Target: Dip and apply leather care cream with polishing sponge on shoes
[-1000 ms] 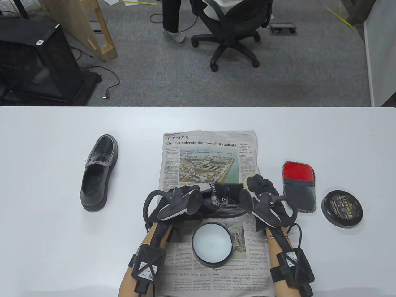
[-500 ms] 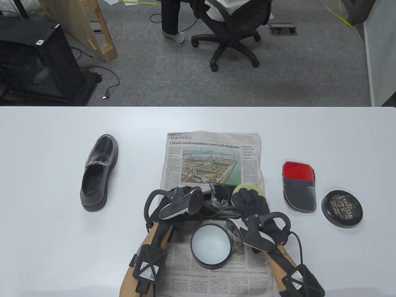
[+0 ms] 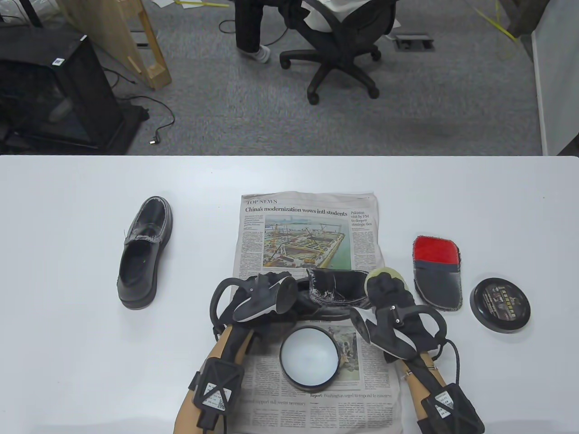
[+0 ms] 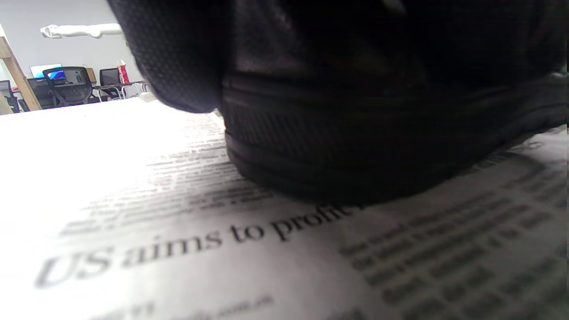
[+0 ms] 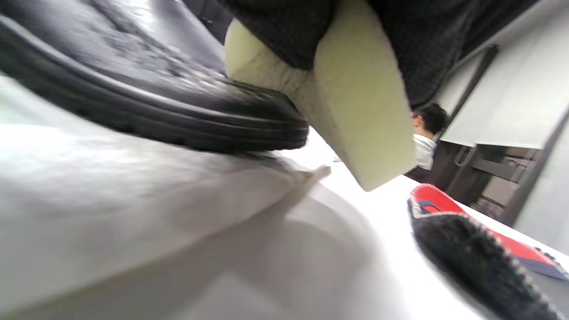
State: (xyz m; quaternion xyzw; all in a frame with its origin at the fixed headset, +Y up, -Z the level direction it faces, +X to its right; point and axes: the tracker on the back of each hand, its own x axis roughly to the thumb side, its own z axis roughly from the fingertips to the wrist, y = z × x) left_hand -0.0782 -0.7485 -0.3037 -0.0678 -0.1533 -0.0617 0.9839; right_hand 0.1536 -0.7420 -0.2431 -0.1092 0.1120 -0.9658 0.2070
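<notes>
A black leather shoe (image 3: 332,296) lies sideways on the newspaper (image 3: 307,230). Its sole fills the left wrist view (image 4: 355,146) and shows in the right wrist view (image 5: 146,106). My left hand (image 3: 267,294) holds its toe end. My right hand (image 3: 386,291) grips a pale yellow sponge (image 3: 384,273), which the right wrist view (image 5: 355,115) shows pressed against the shoe's heel end. An open tin of white cream (image 3: 310,357) stands on the newspaper just in front of the shoe. A second black shoe (image 3: 144,253) stands on the table at the left.
A red and dark polishing mitt (image 3: 437,271) lies right of the newspaper, also in the right wrist view (image 5: 471,240). The tin's black lid (image 3: 500,305) lies further right. The white table (image 3: 68,361) ends at the far edge, with an office chair (image 3: 341,49) beyond.
My right hand swung with the sponge along the shoe's heel end, first toward the shoe opening, then back out to the right. The newspaper shifted slightly. My left hand stayed put.
</notes>
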